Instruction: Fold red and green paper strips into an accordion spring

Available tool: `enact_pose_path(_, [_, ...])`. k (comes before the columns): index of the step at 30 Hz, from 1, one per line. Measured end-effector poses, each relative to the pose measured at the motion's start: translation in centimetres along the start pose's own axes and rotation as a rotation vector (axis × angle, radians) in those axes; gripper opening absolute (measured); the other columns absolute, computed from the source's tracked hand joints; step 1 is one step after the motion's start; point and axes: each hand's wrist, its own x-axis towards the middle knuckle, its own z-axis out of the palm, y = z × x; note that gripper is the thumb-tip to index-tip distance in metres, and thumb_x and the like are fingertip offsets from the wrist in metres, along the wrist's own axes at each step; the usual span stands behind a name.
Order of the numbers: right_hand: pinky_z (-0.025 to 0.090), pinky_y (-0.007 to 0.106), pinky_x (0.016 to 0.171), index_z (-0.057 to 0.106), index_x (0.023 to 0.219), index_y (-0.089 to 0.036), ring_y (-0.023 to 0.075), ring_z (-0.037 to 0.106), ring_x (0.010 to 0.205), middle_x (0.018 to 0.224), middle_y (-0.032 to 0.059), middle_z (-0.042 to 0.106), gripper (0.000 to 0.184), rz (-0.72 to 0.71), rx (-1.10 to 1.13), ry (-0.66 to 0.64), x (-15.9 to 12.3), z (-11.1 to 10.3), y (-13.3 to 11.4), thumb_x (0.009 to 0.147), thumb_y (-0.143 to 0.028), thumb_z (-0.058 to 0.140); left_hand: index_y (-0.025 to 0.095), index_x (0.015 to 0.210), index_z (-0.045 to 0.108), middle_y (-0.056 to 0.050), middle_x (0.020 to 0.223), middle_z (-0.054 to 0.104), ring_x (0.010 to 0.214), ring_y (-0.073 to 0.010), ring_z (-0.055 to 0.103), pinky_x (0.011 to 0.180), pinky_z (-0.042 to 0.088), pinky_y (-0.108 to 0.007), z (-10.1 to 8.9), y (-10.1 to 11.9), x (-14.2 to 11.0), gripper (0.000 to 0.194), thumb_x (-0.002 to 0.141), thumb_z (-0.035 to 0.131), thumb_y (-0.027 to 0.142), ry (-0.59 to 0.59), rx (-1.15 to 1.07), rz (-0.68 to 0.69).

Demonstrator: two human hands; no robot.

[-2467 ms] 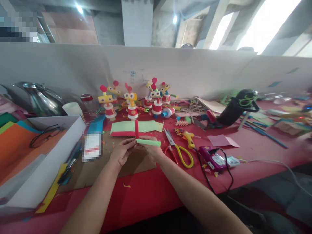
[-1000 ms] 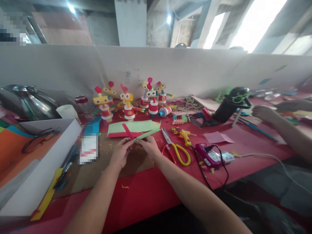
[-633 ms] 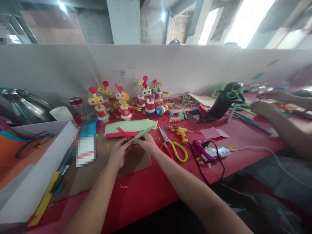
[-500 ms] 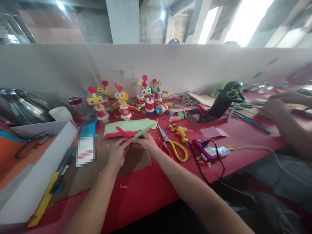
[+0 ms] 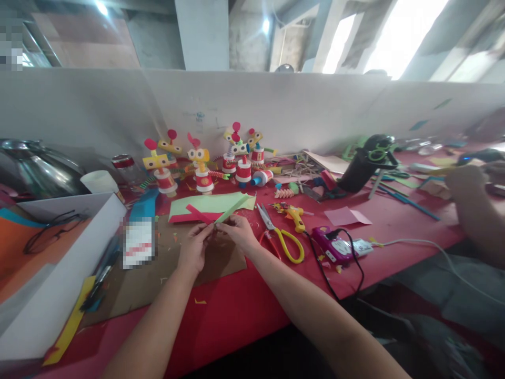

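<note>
Over a brown cardboard sheet (image 5: 158, 287), my left hand (image 5: 194, 245) and my right hand (image 5: 239, 231) meet with fingertips pinched together. Between them are two paper strips joined at one end: a red paper strip (image 5: 198, 215) pointing up and left, and a green paper strip (image 5: 232, 208) pointing up and right. My left fingers close around the joint by the red strip, while my right fingers pinch at the base of the green one. The exact fold under the fingertips is hidden. Just beyond lies a light green paper sheet (image 5: 185, 205) with a red edge.
Yellow-handled scissors (image 5: 290, 245), red-handled pliers (image 5: 272, 243), a yellow glue gun (image 5: 295, 217) and a purple power strip (image 5: 329, 245) lie right. Several paper-cup figures (image 5: 204, 180) stand behind. A white box (image 5: 59, 305) is left; a co-worker's arm (image 5: 471, 210) is far right.
My hands stay in nearly the same place, still pinching the strips; the green strip's free end has dipped slightly. The co-worker's hand at the right has shifted.
</note>
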Motion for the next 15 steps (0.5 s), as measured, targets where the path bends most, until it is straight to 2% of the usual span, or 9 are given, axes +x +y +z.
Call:
enact_pose_path(8, [0.039, 0.025, 0.058, 0.065, 0.064, -0.016, 0.0115, 0.053, 0.057, 0.059, -0.0012, 0.062, 0.017, 0.009, 0.027, 0.017, -0.2, 0.0, -0.6, 0.063, -0.031, 0.073, 0.015, 0.070, 0.067, 0.000, 0.069, 0.069, 0.067, -0.0114, 0.064, 0.069, 0.048, -0.024, 0.5, 0.5, -0.6, 0.030, 0.049, 0.086, 0.024, -0.014, 0.012, 0.034])
enact_pose_path(15, [0.038, 0.025, 0.055, 0.062, 0.061, -0.017, 0.0107, 0.051, 0.054, 0.057, -0.0021, 0.060, 0.018, 0.002, -0.026, 0.030, -0.2, 0.1, -1.7, 0.064, -0.030, 0.074, 0.014, 0.073, 0.068, -0.003, 0.069, 0.069, 0.063, -0.0135, 0.063, 0.066, 0.050, -0.027, 1.2, 2.7, -1.4, 0.030, 0.049, 0.085, 0.019, -0.028, 0.112, -0.065])
